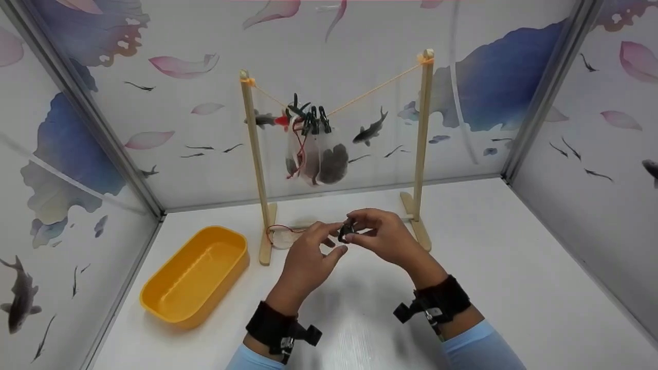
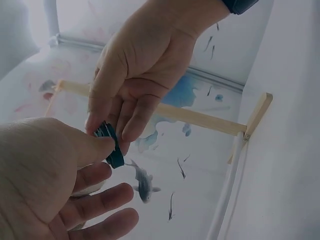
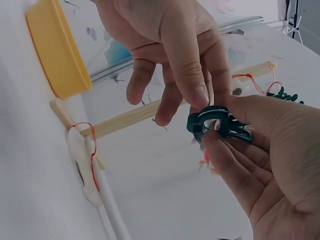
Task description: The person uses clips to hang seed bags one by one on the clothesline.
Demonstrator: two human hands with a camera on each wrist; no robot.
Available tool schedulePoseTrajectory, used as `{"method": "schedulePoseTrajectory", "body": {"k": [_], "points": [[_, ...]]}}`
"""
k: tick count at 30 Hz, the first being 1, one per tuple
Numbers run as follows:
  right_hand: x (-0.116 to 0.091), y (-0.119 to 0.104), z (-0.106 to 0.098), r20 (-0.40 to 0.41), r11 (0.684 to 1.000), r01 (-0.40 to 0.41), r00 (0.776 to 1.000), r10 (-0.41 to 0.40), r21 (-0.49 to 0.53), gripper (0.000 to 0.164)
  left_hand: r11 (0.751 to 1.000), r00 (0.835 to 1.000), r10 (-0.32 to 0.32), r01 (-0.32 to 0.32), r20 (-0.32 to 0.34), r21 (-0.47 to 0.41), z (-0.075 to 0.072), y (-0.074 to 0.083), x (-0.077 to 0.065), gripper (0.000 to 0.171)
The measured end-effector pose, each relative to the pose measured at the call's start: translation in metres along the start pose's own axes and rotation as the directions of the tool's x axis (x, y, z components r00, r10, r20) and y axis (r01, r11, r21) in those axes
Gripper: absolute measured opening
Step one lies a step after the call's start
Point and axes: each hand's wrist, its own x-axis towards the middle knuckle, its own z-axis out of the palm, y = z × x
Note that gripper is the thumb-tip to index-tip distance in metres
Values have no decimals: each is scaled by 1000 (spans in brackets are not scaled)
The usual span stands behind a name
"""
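My right hand (image 1: 380, 234) pinches a small dark green clip (image 3: 207, 119) between thumb and fingers, above the table in front of a wooden stand. My left hand (image 1: 311, 257) is beside it, its index fingertip right at the clip and its thumb apart, the other fingers loosely spread. In the left wrist view, my left thumb overlaps the clip (image 2: 115, 156). Behind my left hand, a pale flat piece with a red cord (image 3: 86, 162) lies by the stand's foot and is partly hidden in the head view.
Two wooden posts (image 1: 422, 139) carry a sagging orange string (image 1: 378, 92). Several dark clips (image 1: 314, 122) hold pale hanging pieces (image 1: 331, 159) with red cords on it. A yellow tub (image 1: 205, 280) stands at the left on the white table (image 1: 519, 288). Patterned panels enclose the table.
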Motion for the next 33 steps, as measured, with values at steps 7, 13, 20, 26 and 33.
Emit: {"method": "schedulePoseTrajectory", "body": {"k": [7,13,20,26,33], "points": [[0,2,-1,32,1000,0,999,0,1,44,999,1000,-26,26,-15,37,4,-2,0,50],[0,2,-3,50,999,-45,998,46,-30,44,998,1000,-10,11,-26,64,3,-3,1,41],[1,1,-6,-2,989,-136,991,136,-66,35,970,981,-192,193,-23,146,-8,-26,6,41],[3,11,-10,-72,987,-134,989,128,-83,18,845,913,-408,377,0,378,-10,-80,2,51],[4,18,-14,-77,986,-163,984,160,-34,13,778,874,-470,343,125,526,-1,-110,-8,63]]}}
